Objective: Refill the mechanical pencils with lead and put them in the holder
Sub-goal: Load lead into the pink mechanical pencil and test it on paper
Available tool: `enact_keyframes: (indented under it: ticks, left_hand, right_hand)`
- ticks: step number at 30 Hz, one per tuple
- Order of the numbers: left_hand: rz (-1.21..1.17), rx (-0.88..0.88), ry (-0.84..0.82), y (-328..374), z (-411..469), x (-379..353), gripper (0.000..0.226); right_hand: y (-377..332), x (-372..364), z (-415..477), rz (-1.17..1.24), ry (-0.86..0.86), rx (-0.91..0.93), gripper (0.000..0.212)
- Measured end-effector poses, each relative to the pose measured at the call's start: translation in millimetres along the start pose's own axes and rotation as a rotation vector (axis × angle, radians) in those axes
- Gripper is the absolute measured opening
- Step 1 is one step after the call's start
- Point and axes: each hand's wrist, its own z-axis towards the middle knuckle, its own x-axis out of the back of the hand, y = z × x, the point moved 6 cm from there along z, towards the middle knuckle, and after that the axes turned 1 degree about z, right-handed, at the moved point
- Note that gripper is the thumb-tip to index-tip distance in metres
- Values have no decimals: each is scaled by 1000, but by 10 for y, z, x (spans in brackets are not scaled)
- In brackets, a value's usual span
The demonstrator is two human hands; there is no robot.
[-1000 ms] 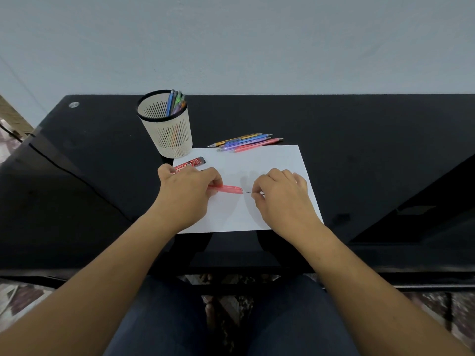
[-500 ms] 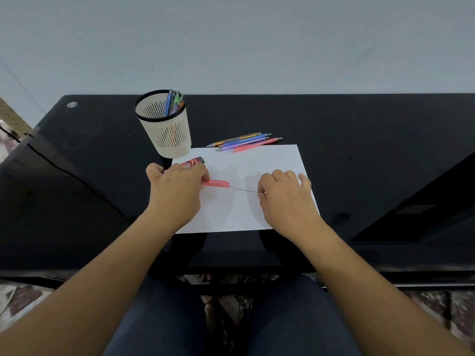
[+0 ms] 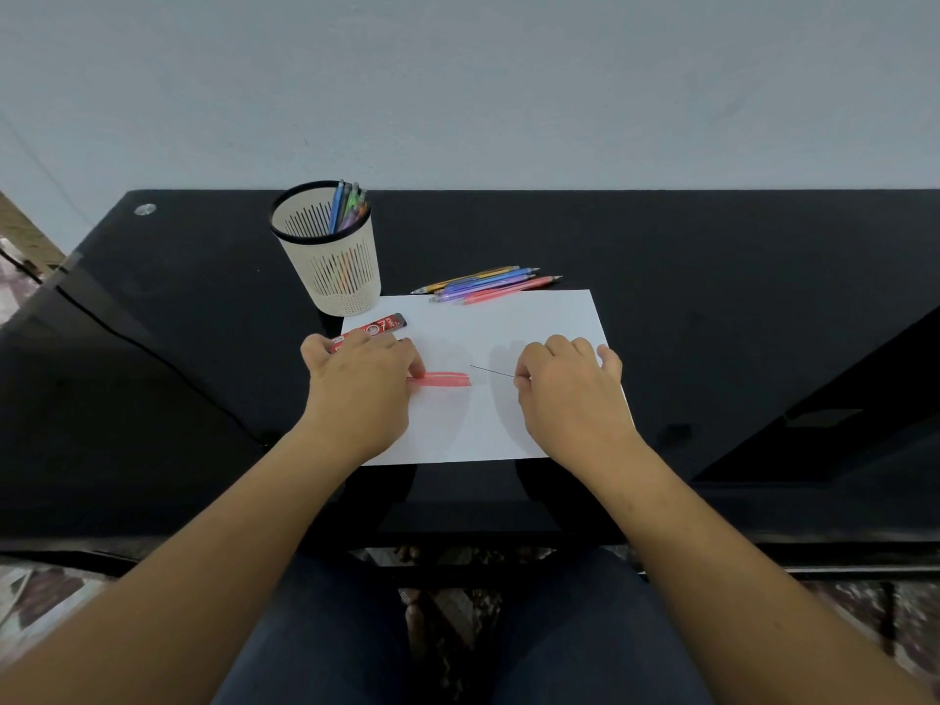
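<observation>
Pink mechanical pencil: over the middle of the white sheet, lying crosswise, motion-blurred, free end pointing right. Left hand is curled round its left part, above the sheet's left edge.

Thin lead: just right of the pencil's free end, with a small gap between them. Its right end is pinched in the right hand, fingers curled, over the sheet's right half.

Red lead case: at the sheet's far-left corner, near end hidden behind the left knuckles.

Loose pencils: bundled along the sheet's far edge.

Slotted holder: just beyond the far-left corner, several pencils standing inside.

The sheet lies flat on the black surface.
</observation>
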Motion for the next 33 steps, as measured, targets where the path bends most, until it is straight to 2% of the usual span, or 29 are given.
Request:
enact_keyframes:
  ticks: [13,24,33]
  left_hand:
    - [2,-15,-50,37,3,3,19]
    - [-8,-33,-40,69,-16,-17,14]
    - [10,-2,-17,15,-15,-13,18]
  right_hand:
    - [-21,-32,32,-41,10,-1,21]
    - [-74,-63,39,-43,4,46,21]
    - [-59,-47,42,-15,49,45,18]
